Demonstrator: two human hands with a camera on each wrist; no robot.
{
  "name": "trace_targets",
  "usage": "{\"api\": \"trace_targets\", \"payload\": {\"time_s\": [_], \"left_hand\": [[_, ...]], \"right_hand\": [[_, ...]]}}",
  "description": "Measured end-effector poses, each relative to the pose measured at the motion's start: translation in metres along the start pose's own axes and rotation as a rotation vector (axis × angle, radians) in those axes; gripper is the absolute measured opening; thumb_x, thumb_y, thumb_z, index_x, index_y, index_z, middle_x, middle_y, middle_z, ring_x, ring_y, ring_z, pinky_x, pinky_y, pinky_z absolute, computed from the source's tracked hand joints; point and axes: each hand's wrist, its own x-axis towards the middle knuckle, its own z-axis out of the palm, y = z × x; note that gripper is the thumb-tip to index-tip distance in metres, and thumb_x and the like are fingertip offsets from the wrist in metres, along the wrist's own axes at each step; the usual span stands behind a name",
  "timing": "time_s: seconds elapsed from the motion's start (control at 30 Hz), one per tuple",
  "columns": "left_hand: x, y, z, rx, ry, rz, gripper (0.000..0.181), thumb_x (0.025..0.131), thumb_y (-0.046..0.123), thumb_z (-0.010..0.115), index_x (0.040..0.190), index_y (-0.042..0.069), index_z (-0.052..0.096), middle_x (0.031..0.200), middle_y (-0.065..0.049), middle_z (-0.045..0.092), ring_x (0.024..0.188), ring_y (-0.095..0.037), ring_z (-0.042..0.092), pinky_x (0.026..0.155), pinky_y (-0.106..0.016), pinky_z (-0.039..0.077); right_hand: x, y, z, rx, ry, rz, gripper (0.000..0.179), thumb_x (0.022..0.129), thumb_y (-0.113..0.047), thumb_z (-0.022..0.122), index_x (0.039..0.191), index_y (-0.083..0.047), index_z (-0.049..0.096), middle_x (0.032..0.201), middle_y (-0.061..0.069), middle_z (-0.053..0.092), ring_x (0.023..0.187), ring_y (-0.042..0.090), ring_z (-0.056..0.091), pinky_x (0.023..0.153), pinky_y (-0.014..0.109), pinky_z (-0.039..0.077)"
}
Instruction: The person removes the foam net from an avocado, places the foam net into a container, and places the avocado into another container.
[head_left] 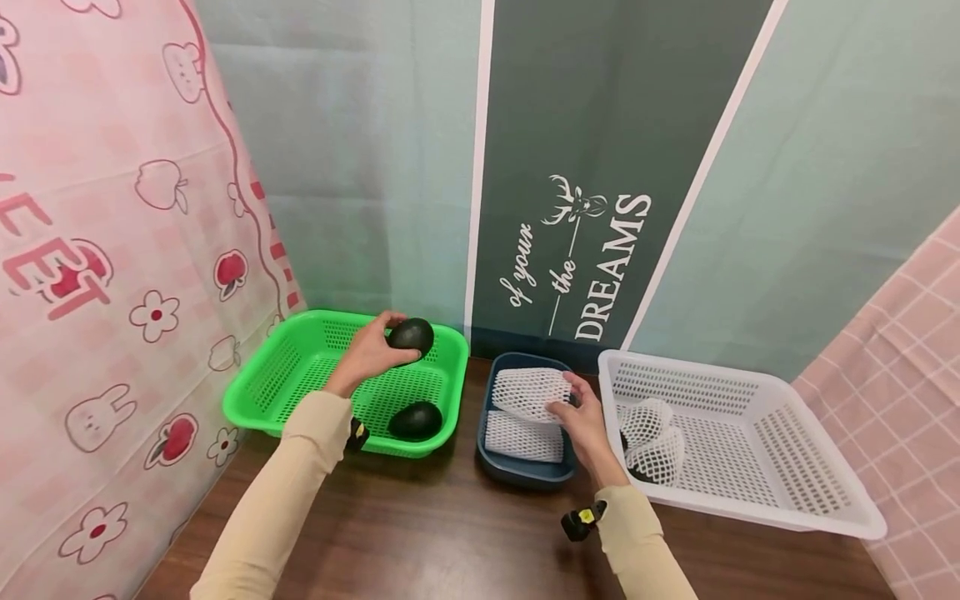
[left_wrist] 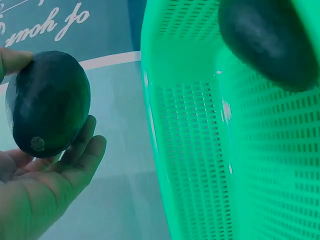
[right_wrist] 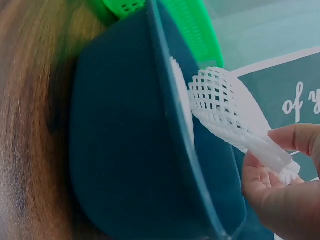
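Head view: left grip [head_left: 372, 354] was closed around a dark fruit [head_left: 412, 336], over the green basket [head_left: 315, 375]. In that basket, nearer the person than the left grip, lay a second dark fruit [head_left: 417, 421]. Right grip [head_left: 583, 421] pinched a white foam net [head_left: 528, 392] at the blue bin [head_left: 525, 475]; another foam net [head_left: 523, 437] lay inside, just left of that grip. Right of the right grip stood the white basket [head_left: 735, 433], two netted fruits [head_left: 658, 457] at its near end. Desk [head_left: 450, 525] beneath both grips.

Left wrist view: held fruit between thumb and fingers; second fruit in the basket, apart from the grip.

Right wrist view: thumb and fingers pinched the net's narrow end, its wider mesh reaching from the grip toward the bin. Contact with the other net could not be told.
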Motion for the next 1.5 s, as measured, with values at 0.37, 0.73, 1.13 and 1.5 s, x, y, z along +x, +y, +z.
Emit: {"api": "trace_targets", "payload": {"time_s": [0.37, 0.73, 1.13, 1.5], "left_hand": [[0.045, -0.017, 0.012, 0.098, -0.153, -0.002, 0.061, 0.077, 0.018, 0.080, 0.131, 0.006, 0.053, 0.127, -0.021, 0.052, 0.100, -0.035, 0.056, 0.079, -0.044, 0.049], [0.060, -0.044, 0.024, 0.184, -0.288, -0.061, 0.068, 0.077, 0.012, 0.080, 0.135, -0.003, 0.049, 0.131, -0.027, 0.049, 0.109, -0.039, 0.053, 0.083, -0.045, 0.049], [0.064, -0.060, 0.041, 0.338, -0.439, -0.170, 0.068, 0.074, 0.019, 0.083, 0.133, 0.005, 0.053, 0.127, -0.024, 0.051, 0.105, -0.035, 0.055, 0.082, -0.045, 0.049], [0.061, -0.061, 0.053, 0.296, -0.472, -0.127, 0.069, 0.071, 0.012, 0.084, 0.133, 0.004, 0.054, 0.129, -0.024, 0.051, 0.110, -0.038, 0.054, 0.084, -0.044, 0.050]], "right_hand": [[0.012, 0.016, 0.008, -0.343, -0.042, -0.015, 0.063, 0.084, 0.000, 0.065, 0.141, 0.000, 0.040, 0.142, 0.028, 0.038, 0.114, 0.038, 0.047, 0.098, 0.053, 0.038], [0.016, 0.024, 0.016, -0.643, -0.106, -0.192, 0.068, 0.076, -0.003, 0.076, 0.135, 0.010, 0.045, 0.144, 0.038, 0.024, 0.128, 0.050, 0.035, 0.098, 0.057, 0.037], [0.015, 0.037, 0.025, -0.800, -0.188, -0.300, 0.066, 0.069, -0.003, 0.081, 0.127, 0.009, 0.053, 0.136, 0.031, 0.042, 0.126, 0.047, 0.038, 0.103, 0.060, 0.030], [0.017, 0.039, 0.026, -0.735, -0.172, -0.158, 0.072, 0.066, -0.006, 0.085, 0.130, 0.005, 0.054, 0.124, 0.026, 0.054, 0.112, 0.040, 0.052, 0.091, 0.053, 0.044]]}}
